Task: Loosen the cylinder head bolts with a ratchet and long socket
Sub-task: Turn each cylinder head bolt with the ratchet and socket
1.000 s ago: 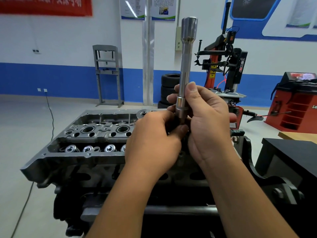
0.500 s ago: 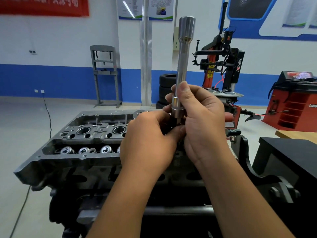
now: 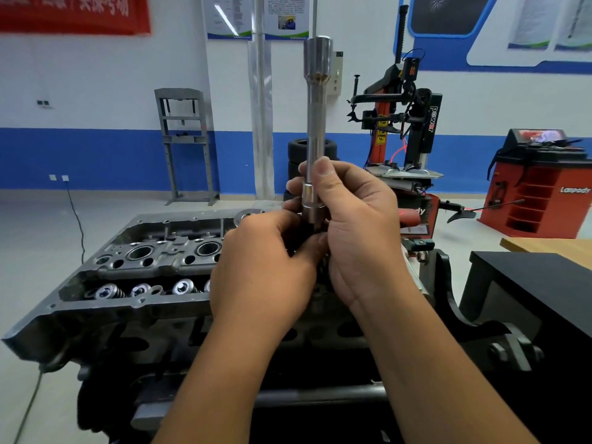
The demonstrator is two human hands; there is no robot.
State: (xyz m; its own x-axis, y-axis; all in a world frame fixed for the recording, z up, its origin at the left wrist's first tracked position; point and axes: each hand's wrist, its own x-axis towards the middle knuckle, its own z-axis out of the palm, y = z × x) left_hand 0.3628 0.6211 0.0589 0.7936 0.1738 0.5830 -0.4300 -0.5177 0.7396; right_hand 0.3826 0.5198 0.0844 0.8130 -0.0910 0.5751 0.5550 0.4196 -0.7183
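Note:
A long silver socket point(image 3: 315, 123) stands upright in front of me, its wide end on top. My right hand point(image 3: 355, 232) grips its lower end with thumb and fingers curled round it. My left hand point(image 3: 266, 264) is curled round a dark part just under the socket's base, most likely the ratchet, which both hands hide. Below and behind the hands lies the grey cylinder head point(image 3: 134, 267) on its engine, with valve springs and spark plug wells showing on the left.
A black engine stand bracket point(image 3: 480, 331) sits at the right, beside a black table point(image 3: 544, 283). Behind stand a tyre changer point(image 3: 403, 123), a red wheel balancer point(image 3: 538, 187), stacked tyres and a grey press frame point(image 3: 184, 142). A cable runs along the floor at left.
Both hands with the socket have drifted slightly left and down in view; the grips look the same.

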